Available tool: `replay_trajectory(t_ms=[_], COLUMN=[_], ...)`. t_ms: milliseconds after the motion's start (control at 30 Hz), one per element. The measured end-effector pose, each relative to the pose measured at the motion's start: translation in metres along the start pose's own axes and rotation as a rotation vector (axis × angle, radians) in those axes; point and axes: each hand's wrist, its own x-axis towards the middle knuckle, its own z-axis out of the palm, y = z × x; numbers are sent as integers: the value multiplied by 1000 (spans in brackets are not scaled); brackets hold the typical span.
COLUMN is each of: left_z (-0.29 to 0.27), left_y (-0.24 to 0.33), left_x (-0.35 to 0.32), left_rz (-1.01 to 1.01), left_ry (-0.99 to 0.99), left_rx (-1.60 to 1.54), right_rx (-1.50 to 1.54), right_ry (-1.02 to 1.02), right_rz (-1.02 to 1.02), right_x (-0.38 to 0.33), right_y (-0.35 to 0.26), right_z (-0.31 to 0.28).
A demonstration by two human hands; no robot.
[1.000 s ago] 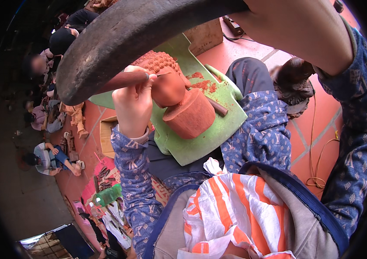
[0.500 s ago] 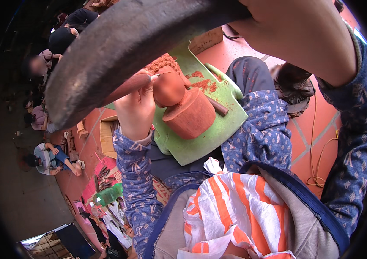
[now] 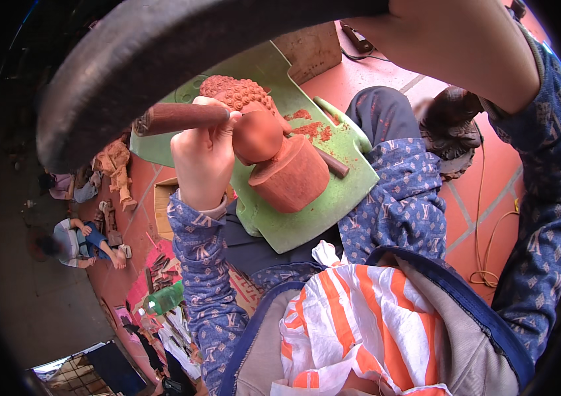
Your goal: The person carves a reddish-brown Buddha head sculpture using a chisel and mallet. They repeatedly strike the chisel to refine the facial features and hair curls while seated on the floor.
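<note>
Nearest of all lies a bundle of orange-and-white striped cloth (image 3: 359, 330) on the person's lap, edged by a blue-trimmed grey garment (image 3: 465, 336). Just beyond it, a green plastic board (image 3: 307, 218) rests across the knees, which are clothed in blue patterned fabric. On the board stands a reddish-brown carved figure (image 3: 280, 158): a squat round base, a smooth rounded face, and a head covered in small knobs at the far end. Red-brown shavings (image 3: 310, 129) lie scattered on the board just right of the figure, and a wooden-handled tool (image 3: 330, 162) lies beside the base.

At the left, the left hand (image 3: 204, 158) has its grip clamped on a chisel with a brown wooden handle (image 3: 178, 119), whose working end meets the figure's face. Farther off and higher, the right hand (image 3: 452, 39) has its grip closed on a large dark curved mallet (image 3: 161, 59) that sweeps across the far part of the view.

Beyond the board on the right, a dark shoe (image 3: 452, 125) sits on the red tiled floor (image 3: 373, 72), with a thin cord (image 3: 485, 264) trailing near it. Far left, another person (image 3: 79, 241) sits on the floor among carved pieces; what they are cannot be told.
</note>
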Motion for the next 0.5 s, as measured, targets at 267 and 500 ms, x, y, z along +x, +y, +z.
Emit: replay_trajectory(t_ms=[267, 500], left_z=[-5, -9], left_y=[3, 5], left_x=[4, 9], left_rz=[-116, -70], left_ry=[-81, -150], left_rx=[30, 177], right_rx=[73, 23], right_ry=[-171, 69], right_rz=[226, 236], right_x=[4, -12], right_y=[-23, -14], right_z=[-22, 4])
